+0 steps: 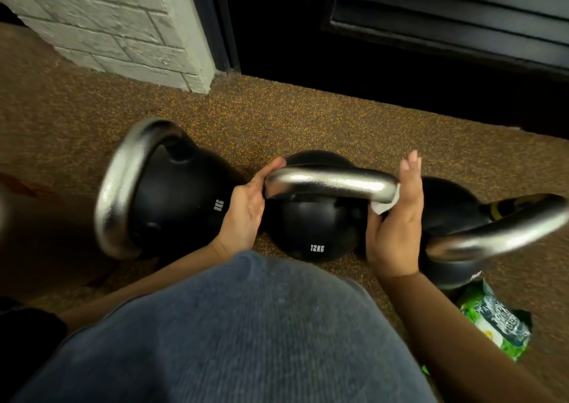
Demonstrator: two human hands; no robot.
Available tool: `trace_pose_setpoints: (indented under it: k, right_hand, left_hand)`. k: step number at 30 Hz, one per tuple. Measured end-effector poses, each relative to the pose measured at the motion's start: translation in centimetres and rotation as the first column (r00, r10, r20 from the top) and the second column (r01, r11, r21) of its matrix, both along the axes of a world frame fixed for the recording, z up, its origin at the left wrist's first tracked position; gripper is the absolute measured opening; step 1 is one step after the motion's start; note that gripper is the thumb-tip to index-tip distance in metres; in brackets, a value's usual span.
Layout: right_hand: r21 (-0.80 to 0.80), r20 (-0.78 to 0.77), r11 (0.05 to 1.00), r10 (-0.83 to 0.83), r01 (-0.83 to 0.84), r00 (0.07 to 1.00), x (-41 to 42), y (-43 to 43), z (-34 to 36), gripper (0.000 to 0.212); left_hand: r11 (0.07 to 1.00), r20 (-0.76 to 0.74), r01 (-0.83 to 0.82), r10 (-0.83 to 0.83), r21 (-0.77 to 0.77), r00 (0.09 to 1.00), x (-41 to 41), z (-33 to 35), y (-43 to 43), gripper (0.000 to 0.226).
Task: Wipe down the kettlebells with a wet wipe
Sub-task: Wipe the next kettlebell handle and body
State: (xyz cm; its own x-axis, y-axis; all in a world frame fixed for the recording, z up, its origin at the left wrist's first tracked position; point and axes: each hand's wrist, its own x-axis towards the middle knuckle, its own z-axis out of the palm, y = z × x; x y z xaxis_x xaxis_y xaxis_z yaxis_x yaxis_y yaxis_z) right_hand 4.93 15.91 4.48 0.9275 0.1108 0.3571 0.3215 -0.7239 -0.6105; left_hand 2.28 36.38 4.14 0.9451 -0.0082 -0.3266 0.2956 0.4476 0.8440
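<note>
Three black kettlebells with chrome handles stand in a row on the speckled floor. The middle one, marked 12KG [317,230], has its handle [332,184] lying across, between my hands. My left hand [246,208] grips the handle's left end, thumb on top. My right hand [397,214] presses a white wet wipe [386,207] against the handle's right bend, fingers nearly straight and pointing up. The 8KG kettlebell [181,199] is at the left, the third kettlebell [452,217] at the right, partly behind my right hand.
A green pack of wet wipes [495,322] lies on the floor by my right forearm. A grey brick wall corner [123,26] and a dark doorway [308,33] stand behind the kettlebells. My knee in grey cloth [246,335] fills the foreground.
</note>
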Motion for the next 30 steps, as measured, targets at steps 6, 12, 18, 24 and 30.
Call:
trace_pose_setpoints:
  k: [6,12,18,24,30]
  right_hand:
    - [-0.497,0.229,0.850,0.325,-0.177,0.918,1.7,0.0,2.0,0.042]
    - [-0.746,0.182,0.626,0.520,-0.227,0.835,2.2,1.7,4.4,0.044]
    - [-0.889,0.050,0.375,0.649,-0.262,0.759,1.9,6.7,4.6,0.053]
    - [-0.940,0.007,0.279,0.589,-0.195,0.808,0.4,12.3,2.8,0.068]
    - [-0.972,-0.209,-0.016,0.529,-0.236,0.822,-0.3,13.8,3.2,0.105]
  left_hand:
    - [1.000,-0.056,0.014,-0.015,-0.027,0.998,0.3,0.0,0.5,0.063]
    - [0.998,-0.110,0.038,-0.043,-0.044,0.993,0.2,0.7,0.7,0.054]
    - [0.992,-0.196,-0.050,0.026,-0.119,0.980,0.3,0.8,1.0,0.055]
    - [0.925,-0.273,-0.234,0.151,-0.300,0.950,0.3,1.1,2.0,0.059]
    - [0.914,-0.288,-0.252,0.159,-0.319,0.944,0.4,1.1,2.1,0.065]
